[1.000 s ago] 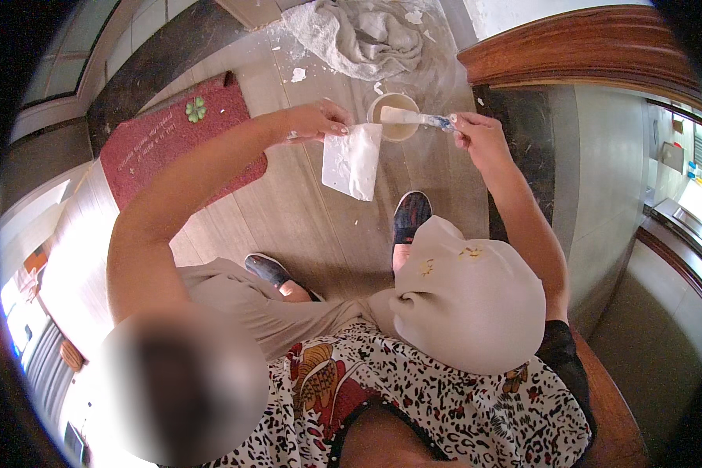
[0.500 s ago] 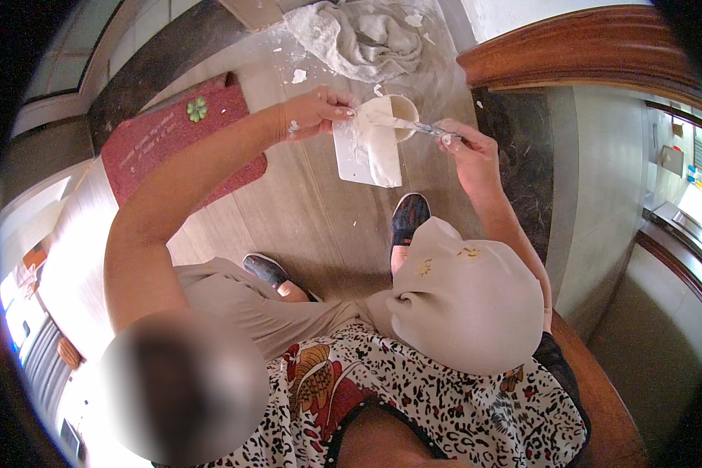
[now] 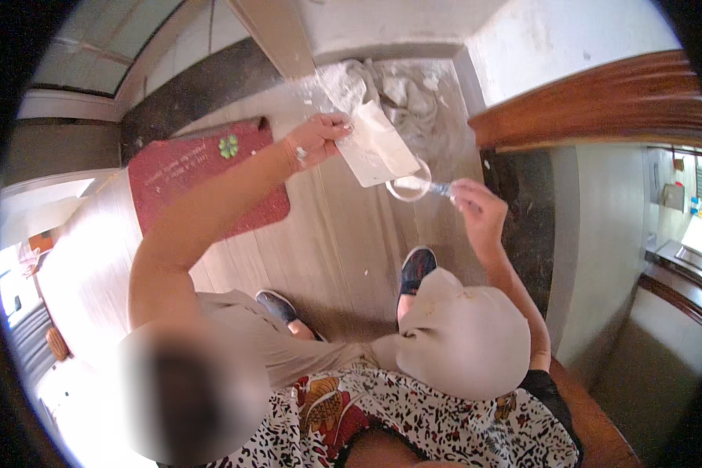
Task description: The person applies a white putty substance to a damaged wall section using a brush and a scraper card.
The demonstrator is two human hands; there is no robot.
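Note:
A flat white board (image 3: 358,165) smeared with white paste (image 3: 387,140) is held up in front of me. My left hand (image 3: 316,142) pinches its left edge, and white smudges show on the wrist. By the board's lower right corner is a round, pale-rimmed container (image 3: 410,196); what supports it cannot be made out. My right hand (image 3: 482,212) has its fingers closed on the handle of a putty knife (image 3: 442,189). That tool points left toward the container, and its blade is blurred and partly hidden at the rim.
A crumpled grey cloth (image 3: 405,97) lies on the floor beyond the board, among white flakes. To the left is a red mat (image 3: 210,183) with a green clover. A brown wooden beam (image 3: 585,97) juts in from the right. Both my shoes (image 3: 419,267) stand on the floor.
The view has shifted. The board is now tilted, its lower end swung right. My right hand and the putty knife have come lower, off the board's face; the container shows lower too.

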